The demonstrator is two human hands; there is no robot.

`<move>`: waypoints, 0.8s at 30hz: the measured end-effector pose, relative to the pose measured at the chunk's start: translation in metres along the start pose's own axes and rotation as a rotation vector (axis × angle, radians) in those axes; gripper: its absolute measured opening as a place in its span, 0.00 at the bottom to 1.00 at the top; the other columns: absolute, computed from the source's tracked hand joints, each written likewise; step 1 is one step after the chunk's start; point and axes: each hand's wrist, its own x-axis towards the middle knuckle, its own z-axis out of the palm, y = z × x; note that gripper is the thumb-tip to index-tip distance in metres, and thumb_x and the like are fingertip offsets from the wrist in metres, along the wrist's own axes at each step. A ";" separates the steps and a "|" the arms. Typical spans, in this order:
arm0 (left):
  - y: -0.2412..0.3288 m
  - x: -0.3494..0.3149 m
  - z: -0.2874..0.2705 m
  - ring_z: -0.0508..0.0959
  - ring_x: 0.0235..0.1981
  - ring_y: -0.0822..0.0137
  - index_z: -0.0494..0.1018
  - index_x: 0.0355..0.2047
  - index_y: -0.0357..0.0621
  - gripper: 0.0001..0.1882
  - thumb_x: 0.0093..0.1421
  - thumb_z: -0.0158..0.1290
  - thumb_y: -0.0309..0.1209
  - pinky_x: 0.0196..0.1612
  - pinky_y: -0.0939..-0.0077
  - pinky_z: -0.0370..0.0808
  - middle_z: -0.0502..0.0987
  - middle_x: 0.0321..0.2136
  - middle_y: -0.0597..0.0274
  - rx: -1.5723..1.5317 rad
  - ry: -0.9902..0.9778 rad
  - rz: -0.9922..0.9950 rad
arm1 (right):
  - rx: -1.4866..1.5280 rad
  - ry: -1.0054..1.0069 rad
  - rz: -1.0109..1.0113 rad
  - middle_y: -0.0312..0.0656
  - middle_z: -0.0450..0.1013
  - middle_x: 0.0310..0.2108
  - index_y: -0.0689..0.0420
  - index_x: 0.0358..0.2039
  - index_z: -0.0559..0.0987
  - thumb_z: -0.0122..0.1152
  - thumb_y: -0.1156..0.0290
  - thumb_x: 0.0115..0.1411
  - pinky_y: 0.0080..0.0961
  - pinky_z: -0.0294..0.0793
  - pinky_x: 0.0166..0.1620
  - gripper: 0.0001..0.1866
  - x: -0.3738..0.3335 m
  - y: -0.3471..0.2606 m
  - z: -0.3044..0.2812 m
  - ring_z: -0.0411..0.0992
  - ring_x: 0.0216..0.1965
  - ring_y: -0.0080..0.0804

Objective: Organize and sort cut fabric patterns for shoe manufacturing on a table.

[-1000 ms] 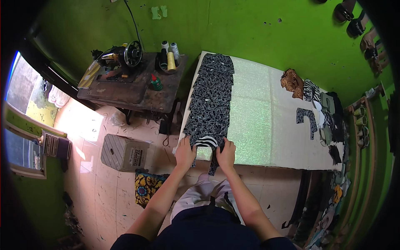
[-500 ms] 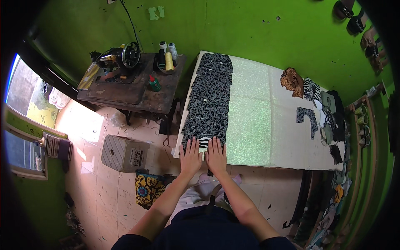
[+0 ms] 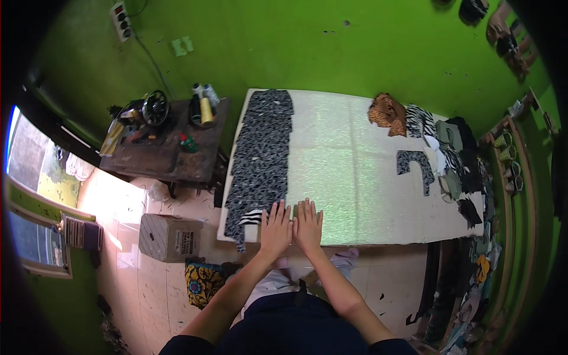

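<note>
My left hand and my right hand lie side by side at the table's near edge, palms down and fingers stretched out. Neither holds anything. Just left of my left hand is a small black-and-white zebra-striped fabric piece. It sits at the near end of a long run of overlapping black-and-grey patterned fabric pieces, which reaches along the left side to the far edge. My right hand rests by the pale, shiny sheet covering the table. What lies beneath my palms is hidden.
A sewing machine stands on a dark wooden table at left, with thread cones and a green bottle. Leopard-print fabric and assorted cut pieces lie at right. A box-like stool stands on the floor.
Both hands have moved right, off the patterned fabric's near end. The zebra-striped piece, earlier between my hands, is now left of them. The whole view has shifted too.
</note>
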 end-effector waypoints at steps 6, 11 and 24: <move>0.104 0.066 0.046 0.55 0.60 0.58 0.63 0.53 0.42 0.23 0.58 0.40 0.38 0.60 0.54 0.48 0.56 0.58 0.54 -0.019 -0.002 0.117 | -0.030 0.051 0.144 0.50 0.54 0.59 0.60 0.55 0.62 0.44 0.64 0.58 0.52 0.44 0.60 0.25 0.021 0.117 -0.057 0.49 0.61 0.46; 0.210 0.120 0.085 0.60 0.56 0.51 0.65 0.49 0.37 0.22 0.56 0.46 0.36 0.57 0.58 0.57 0.60 0.54 0.45 -0.216 -0.021 0.101 | -0.017 0.045 0.226 0.53 0.56 0.57 0.60 0.54 0.63 0.45 0.63 0.58 0.51 0.45 0.59 0.25 0.019 0.235 -0.106 0.51 0.60 0.47; 0.355 0.267 0.121 0.69 0.40 0.50 0.58 0.52 0.36 0.36 0.46 0.60 0.35 0.44 0.63 0.67 0.66 0.42 0.46 -0.329 -0.010 -0.351 | -0.128 0.113 0.527 0.48 0.64 0.41 0.59 0.50 0.65 0.62 0.57 0.48 0.40 0.61 0.47 0.32 0.097 0.435 -0.186 0.63 0.45 0.45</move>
